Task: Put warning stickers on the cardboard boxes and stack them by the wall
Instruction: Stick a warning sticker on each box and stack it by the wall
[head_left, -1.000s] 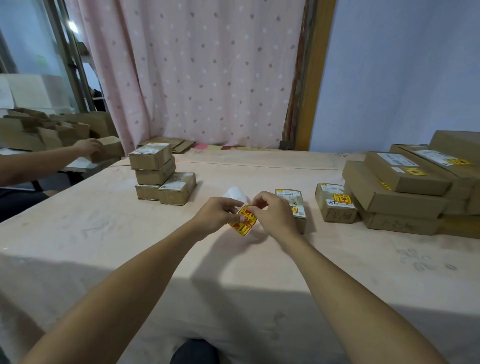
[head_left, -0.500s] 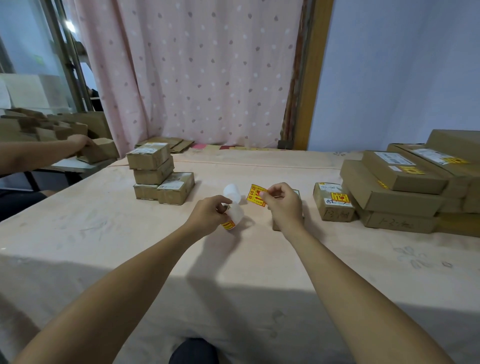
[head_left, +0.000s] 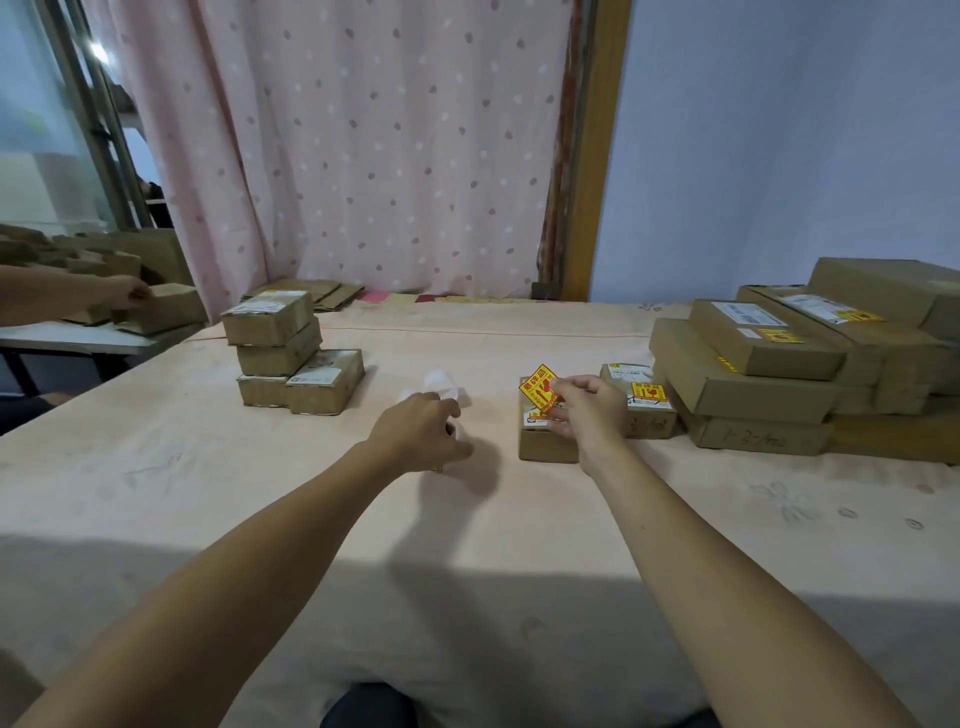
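Small boxes (head_left: 291, 358) stacked left, larger boxes (head_left: 769, 379) stacked right.

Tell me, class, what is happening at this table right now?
A person is labelling parcels. Their right hand holds a yellow warning sticker over a small cardboard box, not yet stuck down. Their left hand holds the white sticker backing. Labelled boxes are stacked on the right.

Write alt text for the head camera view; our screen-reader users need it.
A person's right hand holds a yellow warning sticker over a small cardboard box on a table. The left hand grips white backing paper; stacked boxes sit by the wall.
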